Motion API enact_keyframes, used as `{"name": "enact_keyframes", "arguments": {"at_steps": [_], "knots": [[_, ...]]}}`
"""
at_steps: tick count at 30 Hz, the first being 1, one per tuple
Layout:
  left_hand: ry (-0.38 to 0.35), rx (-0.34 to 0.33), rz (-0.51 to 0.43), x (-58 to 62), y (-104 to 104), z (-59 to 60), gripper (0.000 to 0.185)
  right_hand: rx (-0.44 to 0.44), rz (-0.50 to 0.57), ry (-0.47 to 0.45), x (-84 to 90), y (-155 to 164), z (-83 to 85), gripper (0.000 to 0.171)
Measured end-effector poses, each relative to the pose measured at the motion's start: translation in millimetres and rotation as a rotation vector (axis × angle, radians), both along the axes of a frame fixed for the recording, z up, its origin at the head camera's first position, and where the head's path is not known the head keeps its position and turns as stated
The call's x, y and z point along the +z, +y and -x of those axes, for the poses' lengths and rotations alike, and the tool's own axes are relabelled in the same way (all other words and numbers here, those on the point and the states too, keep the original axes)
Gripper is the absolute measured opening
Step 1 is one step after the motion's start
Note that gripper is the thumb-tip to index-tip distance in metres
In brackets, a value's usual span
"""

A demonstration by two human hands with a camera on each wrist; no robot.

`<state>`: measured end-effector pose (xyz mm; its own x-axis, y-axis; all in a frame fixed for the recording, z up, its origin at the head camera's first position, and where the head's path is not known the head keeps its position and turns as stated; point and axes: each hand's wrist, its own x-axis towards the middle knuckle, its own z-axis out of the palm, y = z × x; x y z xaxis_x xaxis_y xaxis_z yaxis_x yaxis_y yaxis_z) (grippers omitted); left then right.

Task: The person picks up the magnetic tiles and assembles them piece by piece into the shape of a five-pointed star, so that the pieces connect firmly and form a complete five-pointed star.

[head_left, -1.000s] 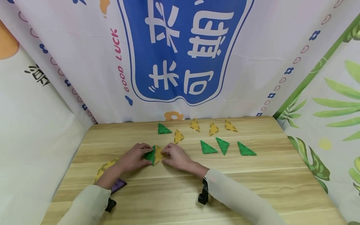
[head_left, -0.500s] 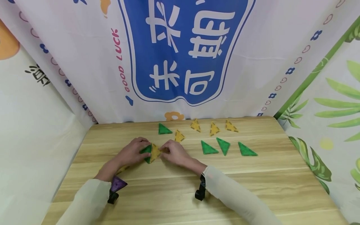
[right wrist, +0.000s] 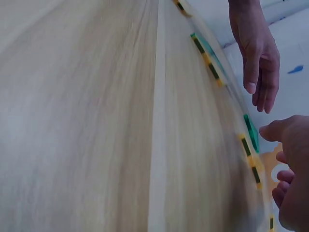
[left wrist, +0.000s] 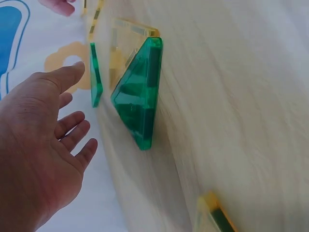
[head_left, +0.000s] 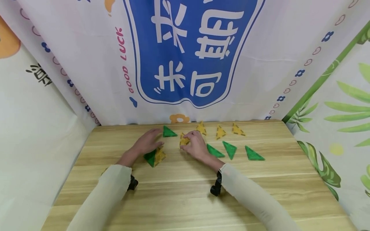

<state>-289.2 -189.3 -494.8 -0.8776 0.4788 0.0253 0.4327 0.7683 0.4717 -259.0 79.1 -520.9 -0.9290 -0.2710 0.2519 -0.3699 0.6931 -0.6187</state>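
A green triangular magnetic tile (head_left: 149, 157) and a yellow one (head_left: 160, 156) lie edge to edge left of the table's middle. My left hand (head_left: 146, 140) hovers just beyond this pair, its fingers loosely spread and holding nothing, as the left wrist view also shows. Its fingertips point toward a single green tile (head_left: 169, 132) farther back. My right hand (head_left: 196, 146) reaches over another yellow tile (head_left: 183, 140), thumb and index finger apart on its right side. In the right wrist view, this yellow tile (right wrist: 250, 162) lies flat below the thumb (right wrist: 270, 131).
Several yellow tiles (head_left: 220, 132) are spread along the back edge of the wooden table (head_left: 185, 205). Green tiles (head_left: 229, 149) lie right of my right hand. A bit of yellow tile (head_left: 104, 171) peeks out beside my left sleeve. A printed cloth (head_left: 248, 93) hangs behind the table.
Both hands have let go of the joined green and yellow pair. My left hand has moved up and back; my right hand has moved right and back to the loose yellow tile.
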Motion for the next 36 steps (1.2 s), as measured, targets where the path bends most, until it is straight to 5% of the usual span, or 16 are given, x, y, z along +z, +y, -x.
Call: {"name": "enact_keyframes", "arguments": {"at_steps": [10,22,36], "knots": [[-0.099,0.049,0.004,-9.4,9.6,17.6,0.067,-0.078,0.013,-0.055,-12.5,-1.7,0.4,0.060],[-0.121,0.063,0.019,-19.1,19.2,36.0,0.065,-0.085,-0.053,-0.031,-14.9,-8.1,1.1,0.058],[-0.091,-0.055,0.050,-16.2,21.6,42.8,0.064,-0.087,-0.045,-0.023,-14.3,-2.1,1.5,0.056]]}}
